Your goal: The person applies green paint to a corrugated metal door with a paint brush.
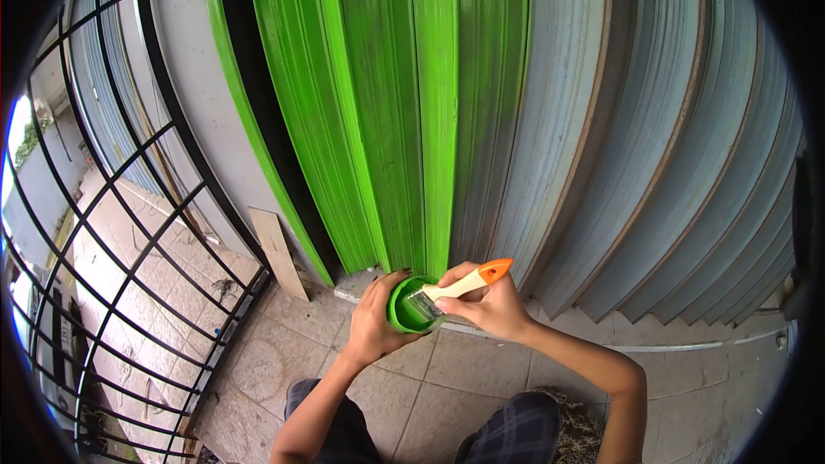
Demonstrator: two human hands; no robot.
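Observation:
My left hand [375,324] is wrapped round the side of a small round tub of green paint [398,316], holding it tilted so its inside shows. In my right hand [494,305] is a paintbrush [464,284] with a pale handle and an orange tip. Its metal band and bristles reach into the mouth of the tub; the bristle ends are hard to make out against the paint. Just beyond both hands rises a folding metal door, with glossy green panels [378,103] on the left and bare grey panels [653,120] on the right.
A black metal grille [129,266] stands along the left side. A thin board [278,253] leans near the green door edge. A floor rail [679,347] runs below the grey panels over the tiled floor [369,408]. My bent knees [524,434] are close below my hands.

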